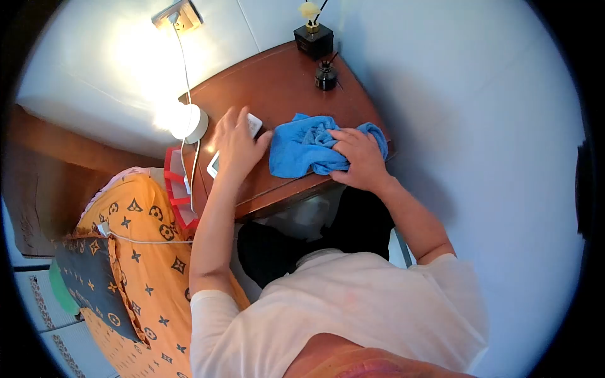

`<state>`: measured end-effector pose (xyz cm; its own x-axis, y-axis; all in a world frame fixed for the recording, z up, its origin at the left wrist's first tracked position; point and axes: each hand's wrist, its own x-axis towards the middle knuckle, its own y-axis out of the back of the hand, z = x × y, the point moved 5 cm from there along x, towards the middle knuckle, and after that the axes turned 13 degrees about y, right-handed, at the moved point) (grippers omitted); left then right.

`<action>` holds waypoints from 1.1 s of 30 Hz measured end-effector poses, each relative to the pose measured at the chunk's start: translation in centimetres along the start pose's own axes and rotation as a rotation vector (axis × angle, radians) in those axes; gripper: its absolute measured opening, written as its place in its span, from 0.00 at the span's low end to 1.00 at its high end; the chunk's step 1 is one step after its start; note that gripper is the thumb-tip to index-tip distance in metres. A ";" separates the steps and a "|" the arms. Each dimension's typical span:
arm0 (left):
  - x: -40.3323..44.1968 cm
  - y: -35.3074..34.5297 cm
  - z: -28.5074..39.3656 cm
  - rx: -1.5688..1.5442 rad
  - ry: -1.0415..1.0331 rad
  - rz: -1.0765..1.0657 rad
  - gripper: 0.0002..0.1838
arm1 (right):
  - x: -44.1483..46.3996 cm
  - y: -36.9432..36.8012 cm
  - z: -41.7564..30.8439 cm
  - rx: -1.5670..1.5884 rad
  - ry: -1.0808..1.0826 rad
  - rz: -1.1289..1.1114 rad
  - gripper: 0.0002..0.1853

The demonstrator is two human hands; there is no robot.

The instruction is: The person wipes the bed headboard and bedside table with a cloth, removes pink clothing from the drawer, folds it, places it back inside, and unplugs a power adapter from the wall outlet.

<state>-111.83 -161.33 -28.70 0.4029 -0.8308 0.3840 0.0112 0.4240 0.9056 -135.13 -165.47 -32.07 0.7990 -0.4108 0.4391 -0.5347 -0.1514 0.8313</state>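
A crumpled blue cloth (293,148) lies on the brown wooden tabletop (265,82) near its front edge. My right hand (360,157) rests on the cloth's right part, fingers curled into its folds. To the left, my left hand (239,143) is spread over a white flat device (254,125), whose ends show on both sides of the hand. Its middle is hidden under the palm, and whether the fingers grip it is not clear. Left of that hand stands a lit white round lamp (197,123).
Two dark diffuser bottles, a larger one (314,41) and a smaller one (326,77), stand at the back right. A red rack (173,165) adjoins the left edge, beside an orange patterned bed (148,208). White cables hang from a wall socket (183,20).
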 end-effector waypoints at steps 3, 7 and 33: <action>5.3 -4.0 5.3 -0.383 -0.075 -0.156 0.38 | 0.3 0.1 0.2 0.039 0.048 -0.027 0.26; 8.9 -10.1 10.2 -0.404 0.001 -0.178 0.42 | 0.3 0.3 -0.1 0.029 0.115 -0.018 0.33; 9.0 -6.2 -7.6 -0.504 0.567 0.069 0.23 | 26.5 -11.7 7.0 -0.028 -0.120 -0.073 0.25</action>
<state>-101.35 -168.70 -32.27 0.8250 -0.5414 0.1620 0.3307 0.6949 0.6385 -109.63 -180.91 -32.52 0.7961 -0.5041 0.3348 -0.4673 -0.1606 0.8694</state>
